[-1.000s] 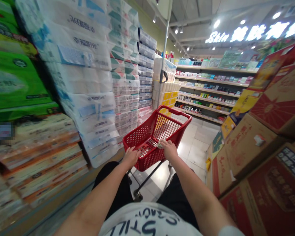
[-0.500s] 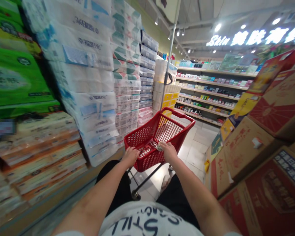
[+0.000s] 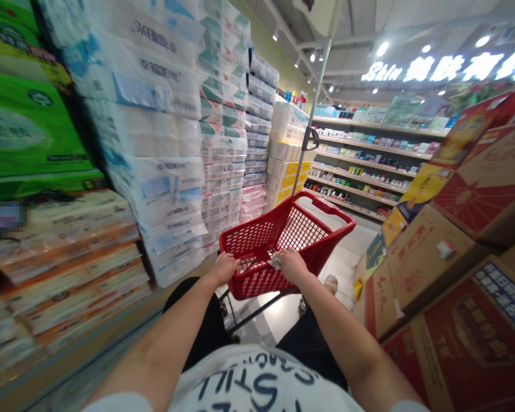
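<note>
A red plastic shopping cart (image 3: pixel 258 288) with lattice sides stands right in front of me, its handle bar (image 3: pixel 321 203) at the far right end. A thin metal pole (image 3: pixel 305 146) rises from its far side. My left hand (image 3: pixel 225 269) is closed over the near left corner of the basket rim. Farther right, my right hand (image 3: pixel 293 265) grips the near long rim. A small crumpled pale piece (image 3: pixel 275 261), perhaps tissue or paper, shows at its fingertips. Little of the basket's floor is visible behind the hands.
Stacked tissue packs (image 3: pixel 163 166) line the left side, with green packs (image 3: pixel 30 131) nearer me. Cardboard cartons (image 3: pixel 429 263) are piled on the right. Shelves of small boxes (image 3: pixel 369 151) stand ahead. Tiled floor (image 3: pixel 341 257) runs between cart and cartons.
The cart's far end and its pole have swung to the right. My hands stay on the rim, the left shifting slightly left. A shoe now shows farther forward, right of the cart.
</note>
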{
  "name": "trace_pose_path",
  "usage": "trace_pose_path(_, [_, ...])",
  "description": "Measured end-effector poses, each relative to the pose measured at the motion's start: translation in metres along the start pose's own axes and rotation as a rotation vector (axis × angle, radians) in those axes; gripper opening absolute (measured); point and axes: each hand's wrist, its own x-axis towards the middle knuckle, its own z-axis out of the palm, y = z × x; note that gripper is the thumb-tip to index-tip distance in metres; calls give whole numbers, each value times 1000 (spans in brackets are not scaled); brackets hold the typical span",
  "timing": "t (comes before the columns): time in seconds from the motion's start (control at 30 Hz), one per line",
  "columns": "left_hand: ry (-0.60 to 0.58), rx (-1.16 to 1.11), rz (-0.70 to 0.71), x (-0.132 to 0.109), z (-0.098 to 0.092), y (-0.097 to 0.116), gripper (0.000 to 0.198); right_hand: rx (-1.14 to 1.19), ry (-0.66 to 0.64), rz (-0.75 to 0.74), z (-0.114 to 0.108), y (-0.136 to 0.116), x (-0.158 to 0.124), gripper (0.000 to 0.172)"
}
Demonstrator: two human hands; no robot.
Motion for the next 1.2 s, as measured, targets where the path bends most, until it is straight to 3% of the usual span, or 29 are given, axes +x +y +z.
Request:
trace_pose_path(0.23, [13,60,-124,4,-2,11,45,85,175,-28,17,-15,-22,43])
trace_pose_path(0.37, [78,70,-197,-4,-2,23,52,123,260,-109,29,-27,-25,48])
trace_pose_path(0.57, [188,128,-265,-14,-11,11,55,57,256,-193,33,-34,-21,40])
trace_pose_path(0.7, [176,164,-298,-10,-15,1,55,27,288,13,24,-15,-21,36])
trace_pose_path(0.93, [298,136,-373,-4,-11,-5,55,-64,412,370,-21,59,-31,38])
trace_pose_path(1.07, [266,191,-271,-6,-4,-12,49,-113,496,361,-23,77,-33,41])
trace_pose_path(1.2, [146,224,-232,-6,-9,-23,40,-79,502,293,-12,67,-22,41])
